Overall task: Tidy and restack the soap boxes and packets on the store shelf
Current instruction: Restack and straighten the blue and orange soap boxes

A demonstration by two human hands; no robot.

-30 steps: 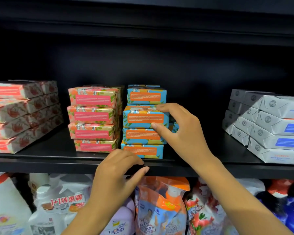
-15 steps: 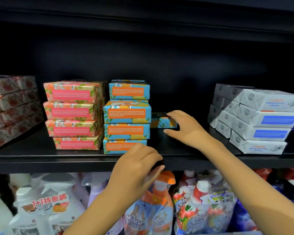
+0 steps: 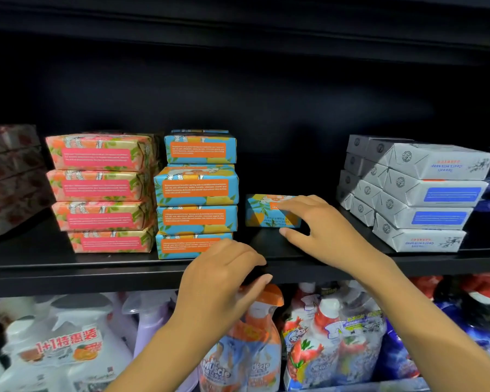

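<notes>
Black metal shelf [image 3: 68, 267], flat and matte, and on it glossy paper-wrapped soap bars in neat bricks: a pink floral stack [image 3: 99, 190] four high, and touching its right side a blue-and-orange stack [image 3: 197, 193], also four high, with the second packet from the top jutting forward. Over on the right, white-grey folded-paper packets [image 3: 425, 193] stepped back in rows. The far-left red-patterned packets [image 3: 9, 171] are blurred and cut by the frame edge.

Now the lone blue-and-orange soap box [image 3: 262, 213]: it stands on its long edge just right of the blue stack, set further back on the shelf. The right hand [image 3: 326, 227] covers its right end, fingers [image 3: 292, 206] stretched nearly straight across its front face, thumb [image 3: 287, 232] spread apart just under its lower edge (no clasp closed on it).

The left hand [image 3: 218, 278] hangs at the shelf's front lip, fingers loosely curled with nothing visible inside them, hiding the bottom blue packet's right corner. Spray bottles and pouches [image 3: 246, 349] below are smeared and half cut off
</notes>
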